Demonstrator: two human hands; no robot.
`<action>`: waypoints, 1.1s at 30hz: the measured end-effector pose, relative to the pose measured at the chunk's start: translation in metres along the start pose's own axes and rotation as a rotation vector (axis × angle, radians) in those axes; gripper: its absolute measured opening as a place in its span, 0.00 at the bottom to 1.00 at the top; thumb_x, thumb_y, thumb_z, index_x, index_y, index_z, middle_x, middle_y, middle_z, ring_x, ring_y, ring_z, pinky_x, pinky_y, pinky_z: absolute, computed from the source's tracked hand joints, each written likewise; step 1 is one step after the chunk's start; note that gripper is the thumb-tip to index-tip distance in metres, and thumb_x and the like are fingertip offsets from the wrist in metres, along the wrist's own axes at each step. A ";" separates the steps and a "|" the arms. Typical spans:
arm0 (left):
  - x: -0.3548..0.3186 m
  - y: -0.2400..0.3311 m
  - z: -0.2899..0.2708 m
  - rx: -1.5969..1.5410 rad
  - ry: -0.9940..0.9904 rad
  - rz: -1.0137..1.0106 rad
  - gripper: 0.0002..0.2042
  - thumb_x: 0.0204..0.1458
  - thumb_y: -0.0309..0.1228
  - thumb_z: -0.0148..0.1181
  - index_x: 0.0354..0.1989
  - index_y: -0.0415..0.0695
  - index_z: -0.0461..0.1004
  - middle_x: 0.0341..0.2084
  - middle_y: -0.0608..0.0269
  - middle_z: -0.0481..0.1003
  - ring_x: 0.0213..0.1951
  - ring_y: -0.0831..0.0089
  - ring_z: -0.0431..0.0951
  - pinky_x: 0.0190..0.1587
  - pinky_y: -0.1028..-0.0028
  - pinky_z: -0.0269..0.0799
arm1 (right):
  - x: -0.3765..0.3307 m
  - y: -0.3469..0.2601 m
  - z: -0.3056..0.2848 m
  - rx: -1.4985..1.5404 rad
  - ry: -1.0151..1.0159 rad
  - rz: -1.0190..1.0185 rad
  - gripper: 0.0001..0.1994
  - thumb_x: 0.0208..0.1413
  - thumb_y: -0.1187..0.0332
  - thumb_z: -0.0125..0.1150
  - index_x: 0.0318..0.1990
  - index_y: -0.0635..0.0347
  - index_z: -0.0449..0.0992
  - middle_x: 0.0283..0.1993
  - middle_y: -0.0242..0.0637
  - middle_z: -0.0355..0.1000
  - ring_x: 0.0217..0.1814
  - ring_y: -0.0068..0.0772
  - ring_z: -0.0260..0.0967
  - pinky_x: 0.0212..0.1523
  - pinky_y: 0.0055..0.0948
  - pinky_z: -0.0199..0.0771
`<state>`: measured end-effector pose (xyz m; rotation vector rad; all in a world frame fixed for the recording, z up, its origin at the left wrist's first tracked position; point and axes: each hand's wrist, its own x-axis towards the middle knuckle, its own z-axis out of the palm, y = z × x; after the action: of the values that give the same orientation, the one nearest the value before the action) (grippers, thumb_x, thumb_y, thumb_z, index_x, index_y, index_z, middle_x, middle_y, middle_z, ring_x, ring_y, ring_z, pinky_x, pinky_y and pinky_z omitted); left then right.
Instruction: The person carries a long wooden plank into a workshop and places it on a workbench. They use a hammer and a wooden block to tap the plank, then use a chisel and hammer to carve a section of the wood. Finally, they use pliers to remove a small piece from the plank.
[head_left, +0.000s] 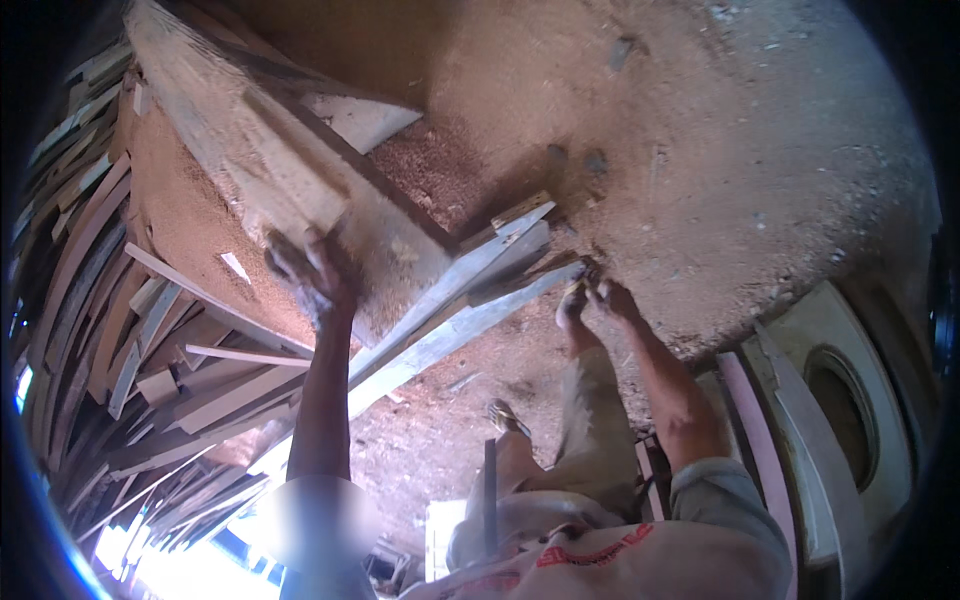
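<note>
My left hand point(318, 278) lies against the side of a large, thick timber beam point(290, 150), its fingers stretched out and apart on the wood. The beam slants from the upper left to the middle. My right hand point(612, 300) is near the tip of a long pale board point(470, 325), above my foot. Its fingers are curled together; what they hold, if anything, is too small and blurred to make out. Another pale board point(500, 245) runs alongside, by the beam's near end, with a short wood block point(522, 210) at its far tip.
Stacked planks and offcuts point(90, 260) fill the left side. Reddish sawdust point(430, 165) covers the ground around the beam. At the right lies a pale panel with an oval opening point(825, 330), beside curved boards point(790, 430). Small stones point(595, 160) dot the ground.
</note>
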<state>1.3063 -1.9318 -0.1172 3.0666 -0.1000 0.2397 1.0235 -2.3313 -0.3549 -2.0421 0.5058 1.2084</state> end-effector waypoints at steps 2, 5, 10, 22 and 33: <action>0.016 0.014 -0.005 -0.101 -0.029 0.019 0.35 0.70 0.49 0.44 0.77 0.40 0.44 0.73 0.30 0.46 0.72 0.38 0.52 0.71 0.47 0.54 | 0.073 0.047 0.035 0.270 0.291 -0.192 0.32 0.62 0.43 0.58 0.60 0.65 0.73 0.58 0.59 0.74 0.60 0.58 0.73 0.61 0.48 0.72; 0.022 0.048 -0.017 -0.381 -0.049 -0.189 0.34 0.71 0.47 0.39 0.77 0.36 0.43 0.72 0.35 0.51 0.73 0.46 0.54 0.72 0.52 0.56 | 0.143 0.040 0.046 -0.148 0.266 -0.034 0.33 0.63 0.43 0.56 0.61 0.66 0.71 0.63 0.61 0.69 0.62 0.60 0.71 0.61 0.49 0.72; -0.004 -0.003 -0.025 -0.381 -0.002 -0.272 0.30 0.72 0.45 0.37 0.73 0.34 0.51 0.70 0.44 0.59 0.70 0.60 0.63 0.71 0.62 0.60 | 0.222 0.022 0.069 -0.140 -0.076 0.064 0.36 0.65 0.38 0.50 0.62 0.66 0.70 0.64 0.61 0.70 0.66 0.63 0.68 0.67 0.50 0.68; -0.021 -0.003 0.003 -0.459 -0.100 -0.299 0.36 0.68 0.52 0.40 0.74 0.34 0.48 0.70 0.41 0.55 0.72 0.48 0.54 0.72 0.53 0.51 | 0.235 0.109 0.126 -0.368 -0.094 -0.153 0.37 0.71 0.40 0.34 0.50 0.71 0.79 0.53 0.65 0.75 0.55 0.66 0.74 0.57 0.56 0.72; 0.025 0.055 -0.030 -0.226 -0.012 -0.278 0.44 0.59 0.54 0.53 0.73 0.32 0.50 0.69 0.29 0.52 0.72 0.38 0.50 0.73 0.50 0.48 | 0.214 0.057 0.088 -0.150 -0.189 -0.106 0.29 0.71 0.45 0.46 0.61 0.65 0.73 0.62 0.56 0.72 0.63 0.56 0.71 0.62 0.47 0.69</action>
<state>1.3221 -1.9864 -0.0805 2.8129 0.2782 0.1798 1.0393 -2.3012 -0.5907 -2.0240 0.2199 1.3932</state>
